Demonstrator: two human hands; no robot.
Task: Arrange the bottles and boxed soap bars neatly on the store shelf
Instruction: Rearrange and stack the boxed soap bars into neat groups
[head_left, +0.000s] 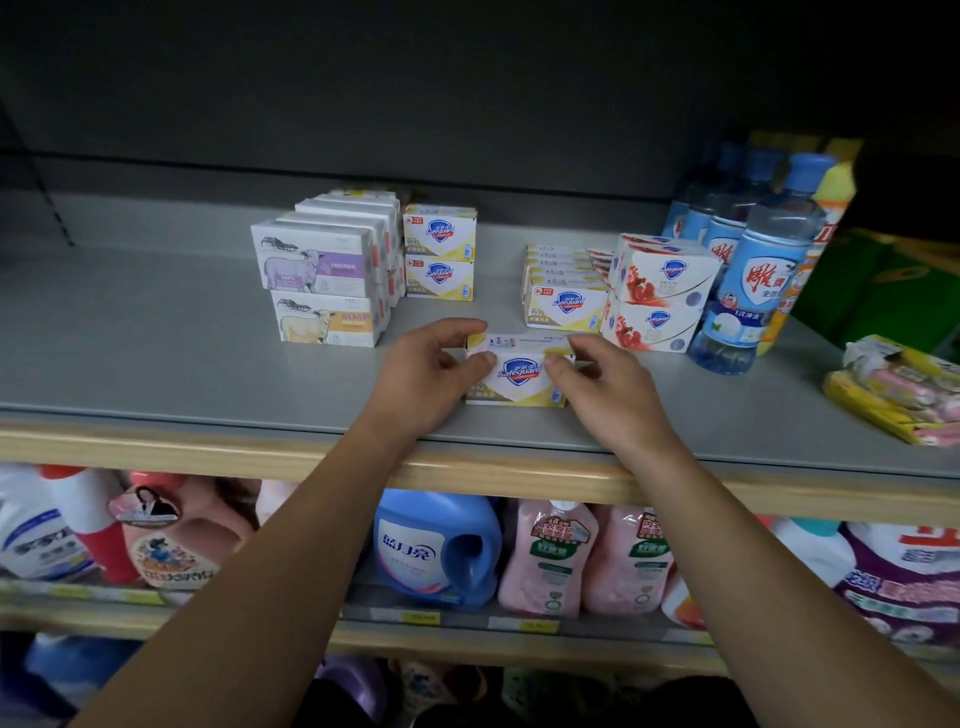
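A yellow-and-white Safeguard soap box (519, 371) stands near the front of the grey shelf (156, 353). My left hand (431, 371) pinches its left end and my right hand (597, 379) pinches its right end. Behind it, a row of matching yellow boxes (566, 306) runs toward the back. Two more yellow boxes (439, 253) are stacked further left. Left of those sit stacked goat-milk soap boxes (319, 283). Red-and-white Safeguard boxes (662, 291) are stacked at the right, beside blue-capped clear bottles (753, 270).
A yellow-and-pink wrapped pack (898, 389) lies at the shelf's right end. A wooden lip (208, 452) edges the shelf front. Below, detergent jugs and pink refill pouches (545, 556) fill the lower shelf. The shelf's left part holds nothing.
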